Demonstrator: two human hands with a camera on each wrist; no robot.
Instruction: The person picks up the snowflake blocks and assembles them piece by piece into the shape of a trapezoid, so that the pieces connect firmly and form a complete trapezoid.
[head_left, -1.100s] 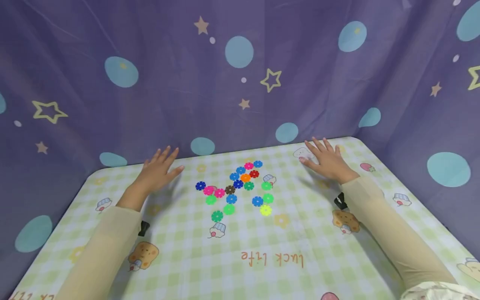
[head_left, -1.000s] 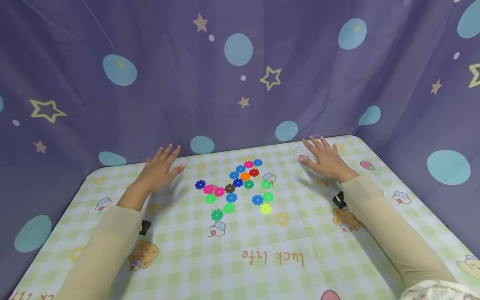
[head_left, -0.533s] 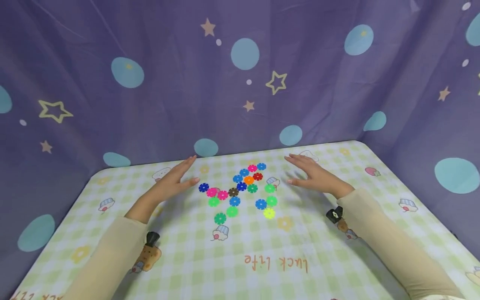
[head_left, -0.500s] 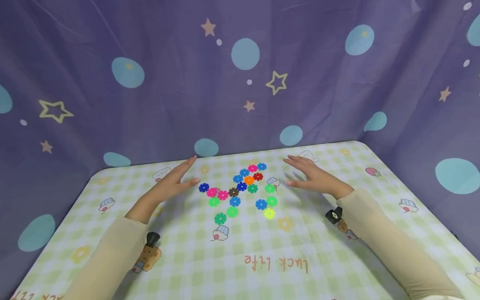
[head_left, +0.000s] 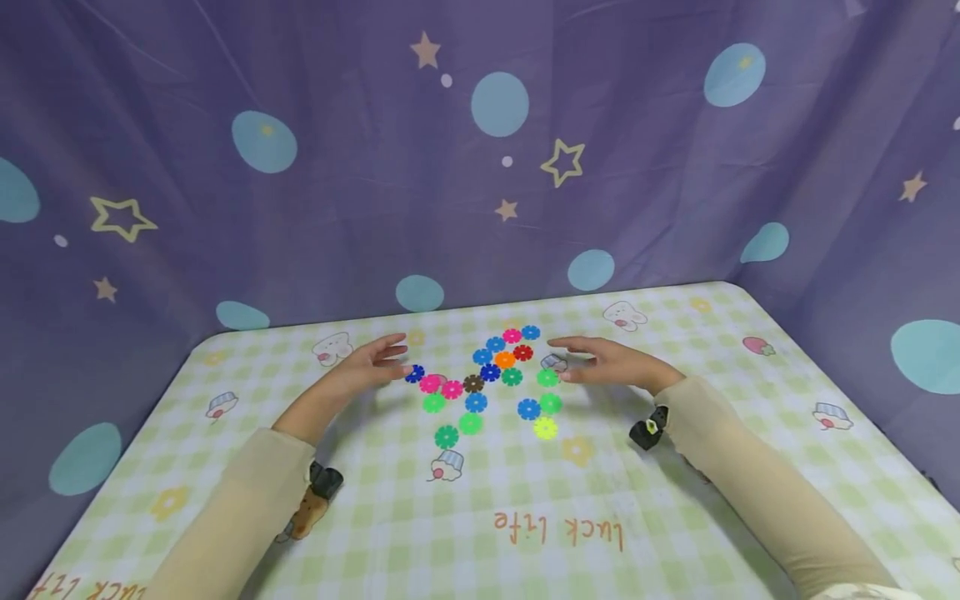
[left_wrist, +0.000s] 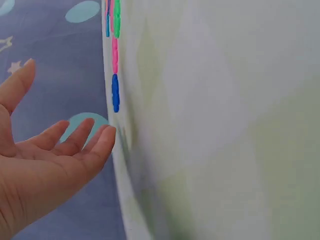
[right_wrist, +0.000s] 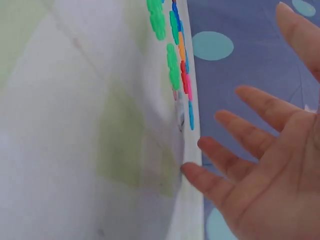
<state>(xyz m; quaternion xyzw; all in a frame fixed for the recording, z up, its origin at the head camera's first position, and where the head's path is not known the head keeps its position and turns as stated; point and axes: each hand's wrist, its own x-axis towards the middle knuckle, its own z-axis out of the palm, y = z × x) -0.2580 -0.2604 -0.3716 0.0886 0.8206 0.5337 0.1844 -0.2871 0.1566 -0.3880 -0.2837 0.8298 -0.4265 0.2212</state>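
Note:
Several colourful notched plastic snowflake discs lie flat in the middle of the table, arranged in a branching pattern. My left hand (head_left: 358,372) hovers at the pattern's left end, its thumb tip overlapping the dark blue disc (head_left: 416,374) in the head view. In the left wrist view its relaxed, slightly bent fingers (left_wrist: 95,145) hold nothing. On the other side my right hand (head_left: 618,363) reaches in, thumb tip close to a light green disc (head_left: 548,378). Its spread fingers (right_wrist: 215,182) are bare in the right wrist view. Between the hands sit a brown disc (head_left: 473,383) and an orange disc (head_left: 506,360).
A green checked tablecloth (head_left: 390,533) with printed cakes and flowers covers the table. Behind it and at both sides hangs a purple curtain (head_left: 337,233) with stars and blue dots. Black wrist devices (head_left: 648,428) sit below both sleeves.
Both hands have moved inward from the table's far left and right toward the discs, turning from palms down to palms facing each other. The discs keep their arrangement; the head view has shifted slightly.

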